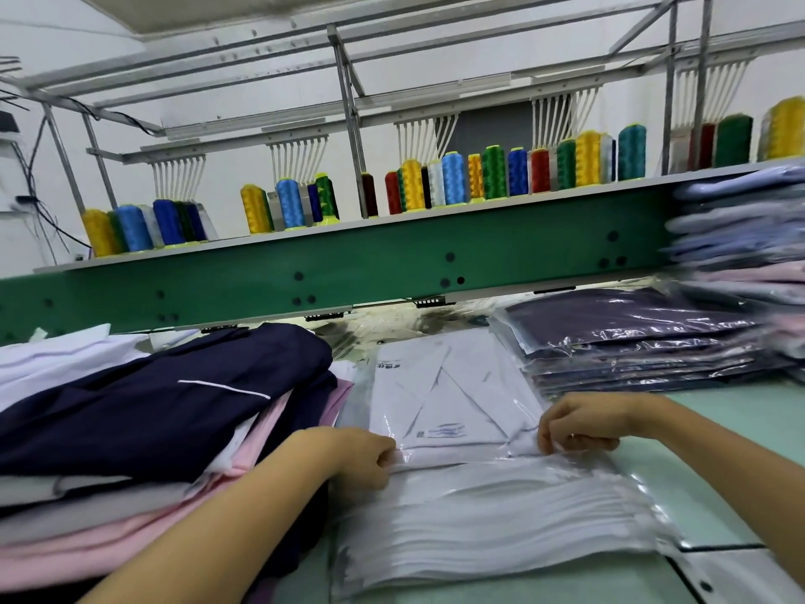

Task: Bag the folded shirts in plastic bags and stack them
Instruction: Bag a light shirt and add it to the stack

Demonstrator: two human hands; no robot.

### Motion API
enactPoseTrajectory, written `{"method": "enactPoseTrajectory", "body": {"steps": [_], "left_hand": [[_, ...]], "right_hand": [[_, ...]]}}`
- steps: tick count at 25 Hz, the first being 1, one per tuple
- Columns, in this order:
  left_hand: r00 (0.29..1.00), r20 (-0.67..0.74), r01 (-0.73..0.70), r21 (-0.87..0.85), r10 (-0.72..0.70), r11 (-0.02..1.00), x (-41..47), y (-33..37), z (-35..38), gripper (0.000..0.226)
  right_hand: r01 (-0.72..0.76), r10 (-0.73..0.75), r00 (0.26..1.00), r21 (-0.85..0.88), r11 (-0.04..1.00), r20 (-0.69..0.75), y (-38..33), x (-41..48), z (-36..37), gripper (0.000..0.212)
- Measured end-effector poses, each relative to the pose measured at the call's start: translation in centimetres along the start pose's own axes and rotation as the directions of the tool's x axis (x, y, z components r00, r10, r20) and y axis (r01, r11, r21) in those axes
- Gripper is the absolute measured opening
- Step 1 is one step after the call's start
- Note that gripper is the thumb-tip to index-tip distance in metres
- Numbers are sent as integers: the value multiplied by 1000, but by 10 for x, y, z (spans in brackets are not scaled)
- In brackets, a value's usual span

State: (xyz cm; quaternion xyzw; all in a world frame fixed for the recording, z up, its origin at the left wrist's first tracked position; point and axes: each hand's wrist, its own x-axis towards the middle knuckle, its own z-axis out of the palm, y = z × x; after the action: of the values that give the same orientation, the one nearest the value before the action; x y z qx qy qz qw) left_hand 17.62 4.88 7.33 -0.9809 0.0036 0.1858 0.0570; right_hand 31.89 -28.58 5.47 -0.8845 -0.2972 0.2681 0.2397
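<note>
print on plastic bag, shirt label, both illegible (blurred)

Garment workshop, embroidery and packing area. Long green machine beam across the room. Above it, a shelf with rows of coloured thread cones. White thread-guide tubes hang from an overhead metal frame. On the pale green desk:
- pile of unbagged folded garments, navy, pink and white
- stack of empty plastic bags
- one white shirt in a clear bag
- stack of bagged dark garments
</note>
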Motion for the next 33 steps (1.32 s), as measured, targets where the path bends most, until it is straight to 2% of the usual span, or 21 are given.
{"method": "enactPoseTrajectory", "body": {"steps": [2, 4, 6, 8, 9, 10, 13, 16, 18, 21, 23, 26, 29, 33], "left_hand": [[998, 66, 9, 64, -13, 998, 3, 2, -12, 25], [999, 53, -16, 113, 10, 993, 10, 6, -21, 23], [1000, -22, 7, 157, -4, 988, 21, 12, -24, 21], [987, -154, 78, 252, -39, 965, 34, 19, -25, 14], [974, -220, 119, 283, -57, 952, 42, 21, -27, 11], [959, -271, 161, 275, -84, 948, 54, 22, -30, 17], [912, -382, 203, 101, -150, 974, 90, 22, -44, 28], [864, -444, 181, -166, -237, 969, 128, 25, -53, 37], [821, -494, 158, -287, -287, 945, 156, 25, -55, 38], [755, -595, 94, -316, -274, 944, 198, 22, -57, 44], [768, -587, 54, -338, -255, 940, 218, 21, -56, 50], [810, -519, 75, -367, -271, 927, 242, 14, -46, 53], [824, -438, 165, -421, -360, 892, 255, 6, -37, 60], [820, -346, 297, -425, -456, 855, 254, -1, -35, 85]], "right_hand": [[-31, 28, 999, -59, 998, -44, -3, 6, 3, 30], [-54, 34, 991, -148, 988, -131, -11, 13, 9, 28], [-137, 47, 959, -313, 940, -278, -20, 18, 15, 23], [-260, 28, 889, -454, 852, -457, -31, 24, 17, 24], [-290, -5, 846, -469, 834, -533, -36, 28, 15, 24], [-296, -44, 802, -460, 837, -596, -41, 34, 11, 21], [-172, -120, 709, -336, 926, -695, -59, 62, -4, 19], [-30, -136, 731, -231, 972, -669, -74, 114, -12, 35], [-63, -120, 768, -261, 963, -630, -77, 155, -13, 48], [-146, -107, 793, -357, 923, -600, -78, 206, -17, 55], [-174, -88, 814, -386, 906, -574, -75, 229, -19, 55], [-243, 22, 857, -365, 899, -515, -61, 250, -23, 60], [-277, 109, 871, -296, 914, -479, -41, 257, -29, 72], [-337, 182, 847, -240, 910, -500, -29, 252, -32, 89]]}}
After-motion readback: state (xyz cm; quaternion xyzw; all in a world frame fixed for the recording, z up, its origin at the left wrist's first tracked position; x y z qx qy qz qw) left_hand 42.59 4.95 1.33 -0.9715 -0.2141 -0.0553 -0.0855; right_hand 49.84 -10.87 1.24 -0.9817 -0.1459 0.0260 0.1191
